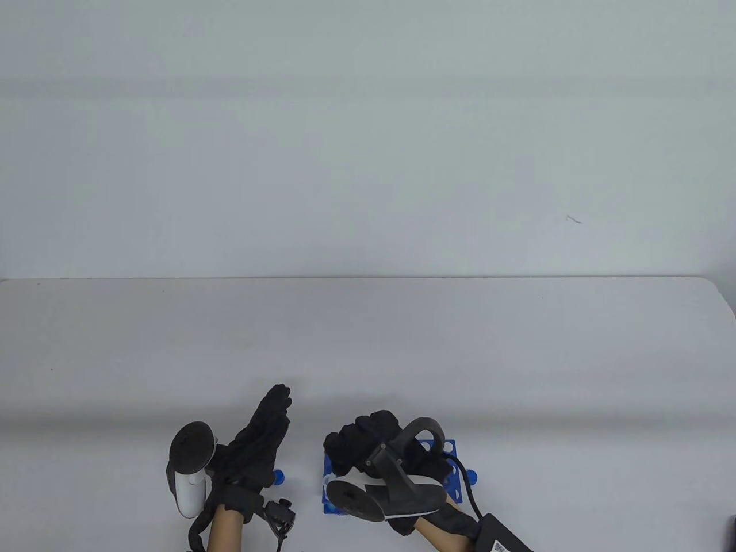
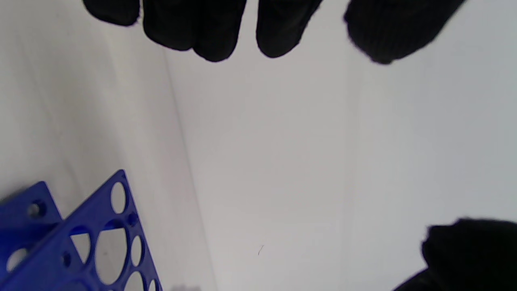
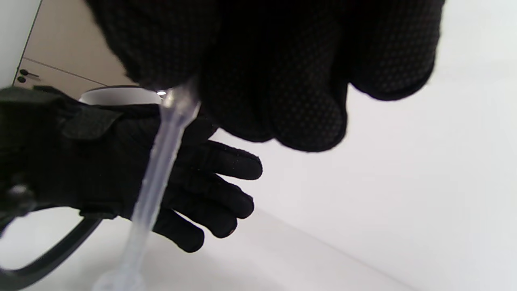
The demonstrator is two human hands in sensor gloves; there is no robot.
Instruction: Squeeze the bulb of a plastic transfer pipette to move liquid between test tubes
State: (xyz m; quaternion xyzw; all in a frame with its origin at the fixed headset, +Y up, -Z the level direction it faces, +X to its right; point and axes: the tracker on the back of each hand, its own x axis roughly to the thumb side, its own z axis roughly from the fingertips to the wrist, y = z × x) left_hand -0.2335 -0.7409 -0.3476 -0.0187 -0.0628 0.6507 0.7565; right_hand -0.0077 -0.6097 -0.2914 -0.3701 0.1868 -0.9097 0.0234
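Observation:
A blue test tube rack [image 1: 445, 454] stands near the table's front edge, mostly hidden under my right hand [image 1: 368, 440]; its corner with round holes shows in the left wrist view [image 2: 97, 242]. My right hand [image 3: 282, 72] grips a clear plastic pipette [image 3: 159, 169] by its upper part, stem pointing down to a round tube mouth [image 3: 119, 281]. My left hand [image 1: 261, 437] is open and empty, fingers straight, beside the rack on its left; it also shows in the right wrist view [image 3: 153, 182]. The tubes themselves are hidden.
Two small blue caps lie on the white table [image 1: 368, 345]: one [image 1: 279, 476] beside my left wrist, one [image 1: 471, 476] right of the rack. A black cable [image 1: 468, 494] runs from my right hand to a black box [image 1: 500, 535] at the front edge.

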